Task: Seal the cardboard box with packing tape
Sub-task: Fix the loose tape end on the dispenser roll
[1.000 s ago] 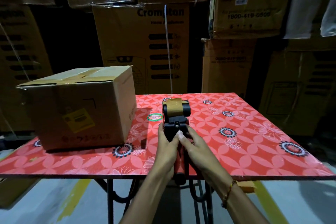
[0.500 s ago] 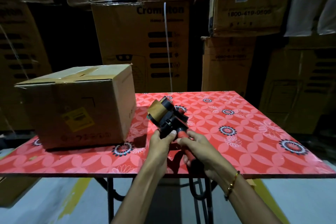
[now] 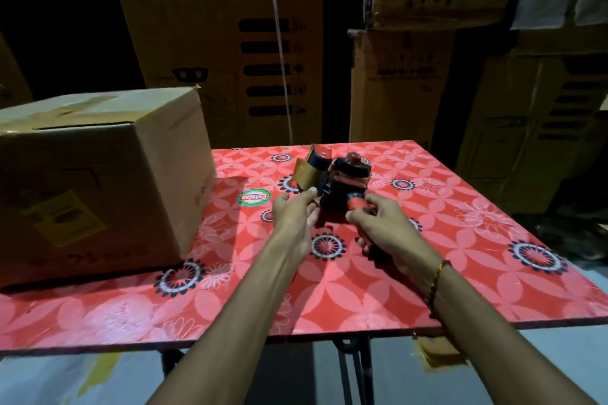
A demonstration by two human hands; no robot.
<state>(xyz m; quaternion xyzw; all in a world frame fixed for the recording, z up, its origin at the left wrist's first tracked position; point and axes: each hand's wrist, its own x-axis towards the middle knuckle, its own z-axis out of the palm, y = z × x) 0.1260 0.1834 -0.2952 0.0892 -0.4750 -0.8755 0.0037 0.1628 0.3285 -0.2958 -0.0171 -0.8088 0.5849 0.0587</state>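
Since the previous second, red-and-black handheld tape dispenser (image 3: 339,187) tipped leftward toward brown cardboard box (image 3: 98,174), which sits at left on red floral worktop (image 3: 460,240). Right hand (image 3: 385,227) grips handle; left hand (image 3: 296,210) pinches front beside brown tape. Taping appears imminent.

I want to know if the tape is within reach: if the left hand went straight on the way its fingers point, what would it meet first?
Probably the loose brown tape end on the tape dispenser; the left hand fingertips already look about there.
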